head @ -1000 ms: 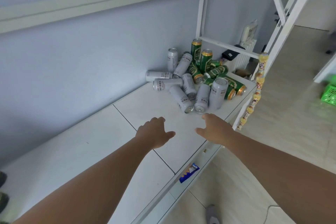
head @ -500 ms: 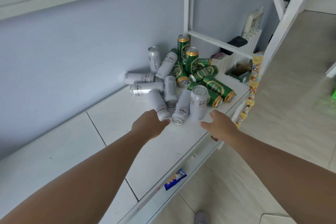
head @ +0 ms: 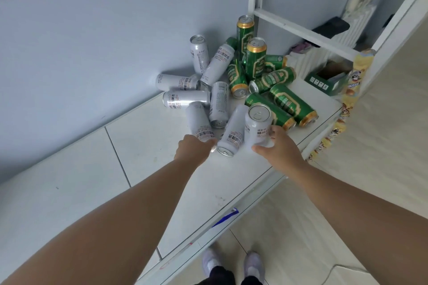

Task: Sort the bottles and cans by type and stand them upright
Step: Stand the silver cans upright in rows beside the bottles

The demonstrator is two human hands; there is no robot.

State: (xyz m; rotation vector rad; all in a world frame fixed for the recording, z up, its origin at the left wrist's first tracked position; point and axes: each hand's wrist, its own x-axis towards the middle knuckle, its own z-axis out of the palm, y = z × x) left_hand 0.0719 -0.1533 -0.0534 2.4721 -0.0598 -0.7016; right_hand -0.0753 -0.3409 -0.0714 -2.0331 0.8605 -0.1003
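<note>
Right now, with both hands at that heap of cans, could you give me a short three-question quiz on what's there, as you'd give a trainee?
1. True or false: the white can under the right hand stands upright.
2. Which colour are the two cans standing upright nearest the white shelf frame? A) white B) green C) red
3. Fill in: the left hand reaches the near end of a lying ____ can.

Key:
1. True; its top faces up, and the fingers wrap its lower part.
2. B; the taller-looking green can and the one in front.
3. White.
</note>
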